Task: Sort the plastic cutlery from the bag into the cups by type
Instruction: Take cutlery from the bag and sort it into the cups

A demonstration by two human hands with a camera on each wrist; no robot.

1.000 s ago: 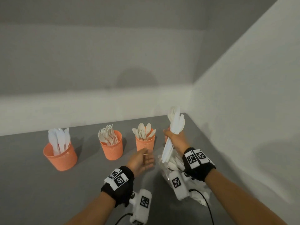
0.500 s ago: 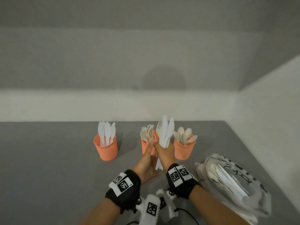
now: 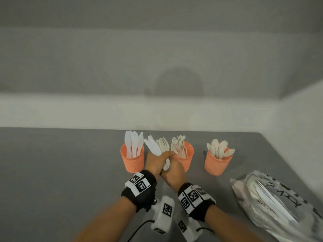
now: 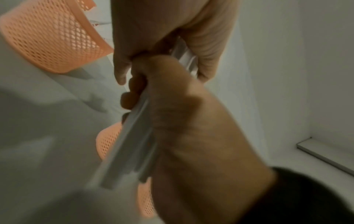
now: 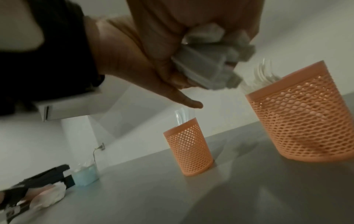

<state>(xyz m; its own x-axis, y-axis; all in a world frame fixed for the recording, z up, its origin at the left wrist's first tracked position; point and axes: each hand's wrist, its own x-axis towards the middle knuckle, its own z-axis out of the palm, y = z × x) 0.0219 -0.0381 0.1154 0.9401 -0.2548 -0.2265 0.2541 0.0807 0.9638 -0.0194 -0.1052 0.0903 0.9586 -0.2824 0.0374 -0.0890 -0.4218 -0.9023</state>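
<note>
While both hands clamp one mixed cutlery bundle (image 3: 160,151), left hand (image 3: 154,163) & right hand (image 3: 173,173) sit btwn knife cup (image 3: 132,163) & fork cup (image 3: 189,154).

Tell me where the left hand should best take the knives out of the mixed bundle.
By the blades, from above on the left: the knives fan up and leftward out of the bundle, clear of the forks beside them, while both the left hand and right hand cover the handles.
</note>
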